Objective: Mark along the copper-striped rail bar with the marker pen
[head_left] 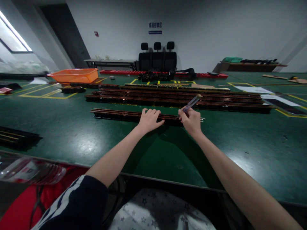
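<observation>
In the head view, a row of long, thin dark strips with reddish-brown edges (115, 113) lies across the green table in front of me. My left hand (150, 120) is laid over the middle of the strips, fingers bent over the far edge and thumb on the near side. A clear-barrelled pen (192, 102) is pinched in my right hand (192, 120), tilted with its upper end to the right. Its lower end is at the strips, though the tip is too small to make out. Thin pale ends (202, 119) stick out right of that hand.
Behind lies a longer stack of similar strips (144, 97). An orange bin (74, 75) stands at the back left, and more dark strips (16, 138) lie at the left edge. White papers (254, 89) and a dark flat panel (285, 106) are on the right.
</observation>
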A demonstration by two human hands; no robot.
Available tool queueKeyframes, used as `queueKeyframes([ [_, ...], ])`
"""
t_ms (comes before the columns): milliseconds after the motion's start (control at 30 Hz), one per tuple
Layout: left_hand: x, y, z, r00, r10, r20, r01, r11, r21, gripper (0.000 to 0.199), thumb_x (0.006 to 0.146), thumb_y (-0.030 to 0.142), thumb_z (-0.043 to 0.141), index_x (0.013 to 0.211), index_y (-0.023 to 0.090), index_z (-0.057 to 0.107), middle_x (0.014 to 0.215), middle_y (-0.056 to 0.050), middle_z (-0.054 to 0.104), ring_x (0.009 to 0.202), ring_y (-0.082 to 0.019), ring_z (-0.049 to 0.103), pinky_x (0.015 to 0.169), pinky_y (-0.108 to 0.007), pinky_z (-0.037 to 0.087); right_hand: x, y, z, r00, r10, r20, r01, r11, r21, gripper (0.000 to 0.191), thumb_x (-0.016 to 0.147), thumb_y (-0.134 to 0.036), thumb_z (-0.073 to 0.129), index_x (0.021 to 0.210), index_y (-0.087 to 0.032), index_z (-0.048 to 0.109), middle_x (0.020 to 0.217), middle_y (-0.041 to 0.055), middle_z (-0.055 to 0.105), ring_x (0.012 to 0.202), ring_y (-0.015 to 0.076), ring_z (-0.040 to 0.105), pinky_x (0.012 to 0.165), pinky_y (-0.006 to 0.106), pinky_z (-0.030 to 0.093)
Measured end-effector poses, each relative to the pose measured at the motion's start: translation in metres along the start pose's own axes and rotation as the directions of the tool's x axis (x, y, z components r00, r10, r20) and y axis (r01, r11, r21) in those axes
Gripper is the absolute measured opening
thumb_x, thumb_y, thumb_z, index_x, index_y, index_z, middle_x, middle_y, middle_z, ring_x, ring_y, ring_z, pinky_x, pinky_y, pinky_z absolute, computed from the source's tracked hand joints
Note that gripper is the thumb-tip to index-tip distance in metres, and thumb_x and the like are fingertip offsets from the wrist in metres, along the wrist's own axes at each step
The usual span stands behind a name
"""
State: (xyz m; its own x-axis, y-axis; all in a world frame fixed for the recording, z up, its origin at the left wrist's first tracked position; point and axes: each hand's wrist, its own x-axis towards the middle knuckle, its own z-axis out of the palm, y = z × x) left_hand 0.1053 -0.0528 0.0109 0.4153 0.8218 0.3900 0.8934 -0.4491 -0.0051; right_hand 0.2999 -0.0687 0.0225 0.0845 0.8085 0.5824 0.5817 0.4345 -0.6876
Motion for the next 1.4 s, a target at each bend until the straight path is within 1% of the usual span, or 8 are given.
queueKeyframes([
  [133, -0.0004, 0.0009, -0.0015, 1.0, -0.008, 0.008, 0.008, 1.0, 0.006, 0.039, 0.091, 0.047, 0.047, 0.113, 0.017, 0.059, 0.112, -0.011, 0.066, 0.106, -0.029, 0.057, 0.099, -0.048, 0.032, -0.0007, -0.0015, 0.0008, 0.999, -0.011, 0.033, 0.01, 1.0, 0.025, 0.024, 0.082, -0.039, 0.05, 0.071, -0.019, 0.057, 0.06, 0.0045, 0.06, 0.055, 0.017, 0.057, 0.052, 0.03, 0.045],
  [300, -0.0007, 0.0021, -0.001, 1.0, 0.016, 0.005, -0.016, 1.0, -0.003, 0.035, 0.091, 0.039, 0.048, 0.117, 0.017, 0.059, 0.118, -0.011, 0.065, 0.11, -0.029, 0.057, 0.103, -0.049, 0.029, -0.0017, -0.0041, 0.0021, 0.998, -0.009, 0.062, 0.005, 0.998, 0.061, 0.026, 0.083, -0.041, 0.05, 0.071, -0.019, 0.057, 0.059, 0.004, 0.06, 0.053, 0.0166, 0.056, 0.052, 0.03, 0.046],
  [467, -0.0009, 0.0028, -0.002, 1.0, 0.023, 0.004, -0.023, 1.0, -0.004, 0.037, 0.091, 0.033, 0.047, 0.124, 0.017, 0.056, 0.121, -0.011, 0.064, 0.113, -0.029, 0.056, 0.104, -0.049, 0.028, -0.002, -0.0046, 0.0034, 0.997, -0.025, 0.071, 0.018, 0.996, 0.092, 0.024, 0.082, -0.039, 0.051, 0.073, -0.019, 0.059, 0.059, 0.0038, 0.062, 0.053, 0.017, 0.058, 0.053, 0.03, 0.046],
  [633, -0.0012, 0.0034, -0.004, 0.999, 0.026, 0.021, -0.026, 1.0, -0.003, 0.038, 0.092, 0.031, 0.045, 0.125, 0.016, 0.057, 0.122, -0.011, 0.064, 0.113, -0.028, 0.056, 0.105, -0.049, 0.028, -0.002, -0.0046, 0.0041, 0.997, -0.013, 0.074, 0.004, 0.992, 0.124, 0.022, 0.082, -0.037, 0.053, 0.072, -0.018, 0.059, 0.059, 0.0037, 0.063, 0.053, 0.0166, 0.059, 0.054, 0.03, 0.047],
  [867, -0.002, 0.0053, -0.0013, 0.999, 0.039, -0.009, -0.039, 0.999, 0.004, 0.038, 0.092, 0.023, 0.041, 0.125, 0.016, 0.057, 0.123, -0.01, 0.064, 0.112, -0.026, 0.057, 0.105, -0.049, 0.029, -0.0017, -0.0034, 0.0065, 0.996, -0.01, 0.088, -0.003, 0.988, 0.153, 0.028, 0.082, -0.042, 0.055, 0.07, -0.017, 0.061, 0.06, 0.0045, 0.064, 0.052, 0.0161, 0.06, 0.053, 0.029, 0.048],
  [1000, -0.0017, 0.005, -0.0004, 0.999, 0.041, -0.005, -0.041, 0.999, 0.003, 0.038, 0.092, 0.02, 0.041, 0.126, 0.017, 0.057, 0.123, -0.009, 0.064, 0.112, -0.025, 0.057, 0.105, -0.048, 0.029, -0.0019, -0.0042, 0.0066, 0.996, -0.006, 0.089, -0.007, 0.989, 0.151, 0.025, 0.081, -0.039, 0.055, 0.07, -0.017, 0.061, 0.06, 0.0053, 0.065, 0.051, 0.0162, 0.059, 0.052, 0.03, 0.047],
  [1233, -0.0022, 0.0047, -0.0024, 0.999, 0.045, 0.005, -0.045, 0.999, -0.009, 0.04, 0.091, 0.015, 0.039, 0.127, 0.015, 0.056, 0.126, -0.009, 0.063, 0.114, -0.024, 0.056, 0.106, -0.048, 0.029, -0.0022, -0.0061, 0.0054, 0.995, -0.013, 0.097, -0.002, 0.989, 0.147, 0.021, 0.082, -0.035, 0.055, 0.073, -0.016, 0.061, 0.06, 0.0047, 0.065, 0.051, 0.0163, 0.06, 0.054, 0.031, 0.049],
  [1400, -0.0018, 0.0059, -0.0035, 0.999, 0.046, 0.015, -0.046, 0.999, -0.008, 0.042, 0.089, 0.01, 0.039, 0.128, 0.014, 0.056, 0.128, -0.01, 0.062, 0.115, -0.025, 0.056, 0.106, -0.048, 0.029, -0.0013, -0.0027, 0.0056, 0.997, -0.009, 0.077, 0.0, 0.992, 0.126, 0.023, 0.083, -0.036, 0.055, 0.073, -0.016, 0.062, 0.06, 0.005, 0.065, 0.052, 0.017, 0.061, 0.055, 0.031, 0.048],
])
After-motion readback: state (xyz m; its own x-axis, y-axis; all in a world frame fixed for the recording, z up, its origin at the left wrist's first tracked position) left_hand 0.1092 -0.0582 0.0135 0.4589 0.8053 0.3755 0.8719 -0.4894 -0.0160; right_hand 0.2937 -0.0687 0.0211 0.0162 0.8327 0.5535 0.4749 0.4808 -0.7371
